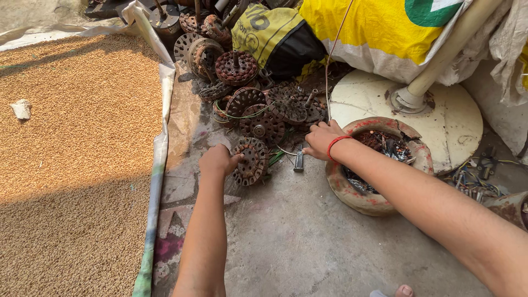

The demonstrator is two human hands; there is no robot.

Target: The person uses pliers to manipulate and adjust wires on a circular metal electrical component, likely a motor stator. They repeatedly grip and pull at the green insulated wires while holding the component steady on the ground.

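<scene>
My left hand (pixel 218 160) grips the edge of a rusty round motor stator (pixel 251 160) that stands tilted on the concrete floor. My right hand (pixel 320 139), with a red thread band at the wrist, rests with curled fingers on the floor beside a small dark metal tool (pixel 298 159); whether it holds anything I cannot tell. Just beyond both hands lies a pile of rusty stators and rotors (pixel 258 107), several with shafts sticking up.
A cracked clay bowl (pixel 352 192) with dark scrap sits under my right forearm. A white round base with a pole (pixel 451 118) and yellow sacks (pixel 379 33) stand behind. Grain (pixel 77 154) is spread on a sheet at left. Loose wires (pixel 473 179) lie at right.
</scene>
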